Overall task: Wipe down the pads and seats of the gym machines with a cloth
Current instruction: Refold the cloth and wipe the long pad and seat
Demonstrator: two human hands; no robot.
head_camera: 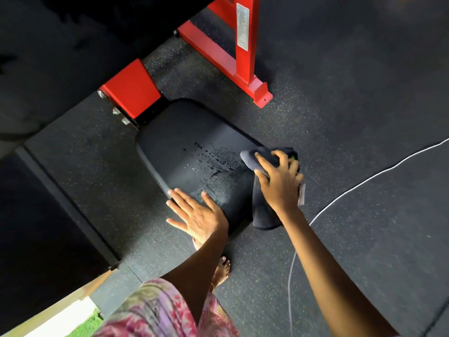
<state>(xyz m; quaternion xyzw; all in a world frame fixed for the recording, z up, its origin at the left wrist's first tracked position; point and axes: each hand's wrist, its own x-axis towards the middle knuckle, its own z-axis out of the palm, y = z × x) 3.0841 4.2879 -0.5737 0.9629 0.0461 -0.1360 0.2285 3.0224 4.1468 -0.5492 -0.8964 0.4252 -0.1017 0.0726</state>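
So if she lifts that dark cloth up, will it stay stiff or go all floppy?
Probably floppy: the cloth already droops over the seat edge below her right hand. Likely light, since it bunches under her fingers. It may be damp, given the droplets nearby.

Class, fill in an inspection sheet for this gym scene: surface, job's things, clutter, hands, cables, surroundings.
Surface: black seat pad, droplets in its middle.
Job's things: dark cloth, draped over the pad's right edge.
Clutter: nothing seen.
Hands: left hand flat on the pad's near edge; right hand grips the cloth.
Cables: white cord across the floor, right.
Surroundings: red frame, speckled rubber floor.
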